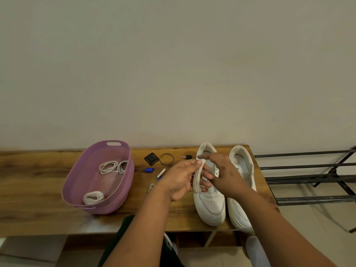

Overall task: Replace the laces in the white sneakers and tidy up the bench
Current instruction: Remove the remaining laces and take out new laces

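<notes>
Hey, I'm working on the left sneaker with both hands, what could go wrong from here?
1. The left hand grips the eyelet flap of the left sneaker at the bench's front edge; a hard tug might slide it off.
2. The left forearm hangs near the battery and blue cap, so a sweep may scatter them.
3. The right hand covers the eyelets, so one may get skipped.
</notes>
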